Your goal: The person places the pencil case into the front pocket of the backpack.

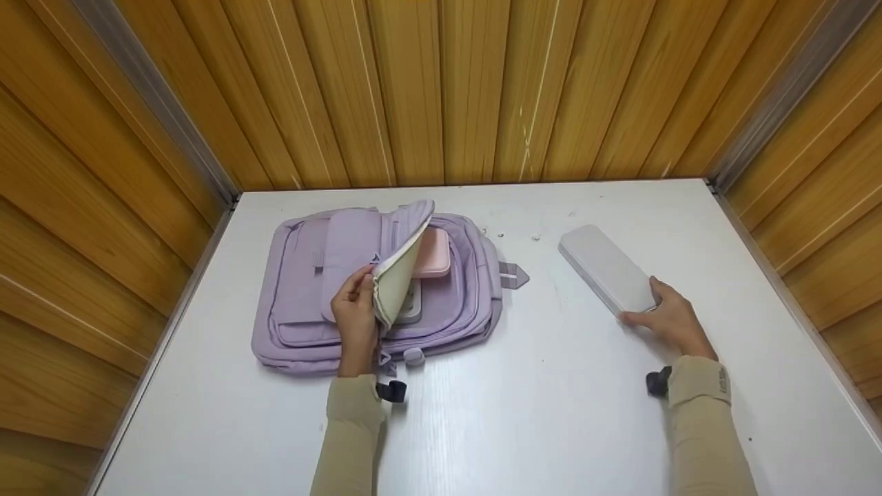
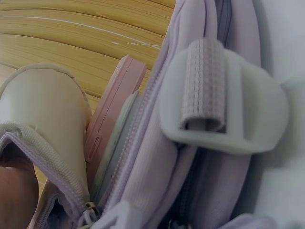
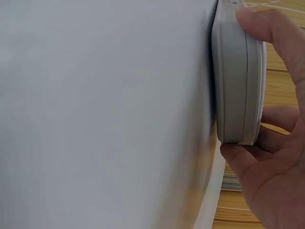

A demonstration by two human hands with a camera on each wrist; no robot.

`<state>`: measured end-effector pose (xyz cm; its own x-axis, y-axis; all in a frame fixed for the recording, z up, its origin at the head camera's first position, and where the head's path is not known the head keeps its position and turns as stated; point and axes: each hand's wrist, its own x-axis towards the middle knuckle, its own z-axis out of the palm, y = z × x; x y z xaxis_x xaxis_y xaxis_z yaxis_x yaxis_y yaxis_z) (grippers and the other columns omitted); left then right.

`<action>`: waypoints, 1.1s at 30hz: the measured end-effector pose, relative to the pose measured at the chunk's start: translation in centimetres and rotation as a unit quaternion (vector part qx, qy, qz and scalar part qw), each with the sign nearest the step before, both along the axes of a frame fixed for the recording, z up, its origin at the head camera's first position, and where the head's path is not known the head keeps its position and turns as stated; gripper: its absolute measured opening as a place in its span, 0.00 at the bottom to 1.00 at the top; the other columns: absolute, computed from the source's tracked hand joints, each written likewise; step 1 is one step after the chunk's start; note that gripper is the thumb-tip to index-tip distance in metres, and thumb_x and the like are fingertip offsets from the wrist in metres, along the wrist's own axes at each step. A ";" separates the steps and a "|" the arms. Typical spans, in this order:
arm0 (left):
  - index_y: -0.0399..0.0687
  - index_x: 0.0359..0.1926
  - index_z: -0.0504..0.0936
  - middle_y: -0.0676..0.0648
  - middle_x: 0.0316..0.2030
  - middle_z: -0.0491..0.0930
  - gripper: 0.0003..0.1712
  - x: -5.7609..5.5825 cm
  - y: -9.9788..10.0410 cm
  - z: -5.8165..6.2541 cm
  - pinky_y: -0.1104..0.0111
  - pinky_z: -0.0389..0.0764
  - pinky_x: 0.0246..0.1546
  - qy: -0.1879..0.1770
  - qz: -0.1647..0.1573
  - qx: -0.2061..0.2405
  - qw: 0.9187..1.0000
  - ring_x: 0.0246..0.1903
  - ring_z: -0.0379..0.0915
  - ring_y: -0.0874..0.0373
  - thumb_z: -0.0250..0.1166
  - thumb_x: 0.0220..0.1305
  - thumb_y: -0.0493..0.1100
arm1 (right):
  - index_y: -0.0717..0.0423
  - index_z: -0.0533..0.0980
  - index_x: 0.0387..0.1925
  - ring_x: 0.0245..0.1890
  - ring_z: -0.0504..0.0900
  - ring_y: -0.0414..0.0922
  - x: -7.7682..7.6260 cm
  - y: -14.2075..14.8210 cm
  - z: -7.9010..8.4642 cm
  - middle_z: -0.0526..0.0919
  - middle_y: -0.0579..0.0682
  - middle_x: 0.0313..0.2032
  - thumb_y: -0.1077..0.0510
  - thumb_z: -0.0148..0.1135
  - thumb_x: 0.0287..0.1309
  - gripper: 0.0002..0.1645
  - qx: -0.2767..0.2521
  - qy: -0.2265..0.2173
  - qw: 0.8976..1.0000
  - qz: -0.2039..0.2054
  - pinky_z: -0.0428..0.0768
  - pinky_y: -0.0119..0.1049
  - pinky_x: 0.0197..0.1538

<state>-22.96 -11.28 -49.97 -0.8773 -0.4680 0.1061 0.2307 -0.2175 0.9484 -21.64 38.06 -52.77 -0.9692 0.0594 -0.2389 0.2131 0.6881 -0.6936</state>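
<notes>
A lilac backpack (image 1: pixel 289 282) lies on its back on the white table, left of centre. My left hand (image 1: pixel 355 313) pinches the edge of its front panel (image 1: pixel 401 279) and holds it folded back, showing the cream lining (image 2: pixel 47 98). Inside the opened pocket sit a pink case (image 1: pixel 434 253) and a pale grey item (image 1: pixel 413 308), the latter partly hidden by the panel. Over on the right, my right hand (image 1: pixel 672 320) grips the near end of a light grey oblong case (image 1: pixel 606 269), thumb and fingers on opposite sides. In the right wrist view, this case (image 3: pixel 233 81) shows a seam along its side.
A grey strap tab (image 1: pixel 513 275) sticks out from the backpack's right side. Small zip pulls and a pale buckle (image 2: pixel 224 100) hang at its near side. Wood-patterned walls (image 1: pixel 475 89) enclose the table (image 1: pixel 524 413) at the back and both sides.
</notes>
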 end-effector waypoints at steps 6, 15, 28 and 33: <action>0.30 0.44 0.83 0.54 0.35 0.85 0.10 0.0 0.0 0.0 0.76 0.80 0.35 0.006 -0.003 -0.001 1.000 0.32 0.78 0.66 0.61 0.64 0.32 | 0.66 0.39 0.73 0.70 0.47 0.71 -0.2 -0.1 0.0 0.43 0.73 0.72 0.39 0.74 0.44 0.72 0.000 0.006 1.000 0.009 0.52 0.64 0.69; 0.26 0.46 0.80 0.55 0.33 0.85 0.12 0.0 0.0 0.0 0.76 0.80 0.34 0.023 -0.003 0.005 1.000 0.31 0.78 0.66 0.61 0.64 0.31 | 0.68 0.43 0.72 0.69 0.51 0.71 -0.5 -0.2 0.2 0.47 0.74 0.70 0.42 0.73 0.47 0.67 -0.002 0.022 1.000 0.018 0.55 0.63 0.69; 0.27 0.46 0.80 0.57 0.30 0.83 0.12 0.0 -0.1 0.0 0.77 0.78 0.33 0.012 -0.005 -0.006 1.000 0.30 0.75 0.67 0.61 0.64 0.32 | 0.64 0.44 0.73 0.70 0.46 0.71 -0.3 -0.6 0.7 0.45 0.72 0.72 0.42 0.74 0.47 0.66 -0.024 0.047 0.998 0.019 0.55 0.64 0.69; 0.26 0.46 0.80 0.56 0.31 0.83 0.12 -0.2 -0.1 -0.1 0.77 0.78 0.34 0.013 -0.002 -0.002 1.000 0.30 0.76 0.67 0.61 0.64 0.31 | 0.61 0.45 0.74 0.70 0.49 0.71 -0.4 -0.9 1.0 0.46 0.70 0.72 0.43 0.74 0.46 0.65 -0.037 0.052 0.998 0.029 0.56 0.64 0.68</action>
<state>-23.13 -11.39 -50.07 -0.8762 -0.4639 0.1308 0.2543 -0.2144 0.9431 -22.00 37.21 -51.81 -0.9902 -0.0122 -0.1393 0.0988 0.6440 -0.7586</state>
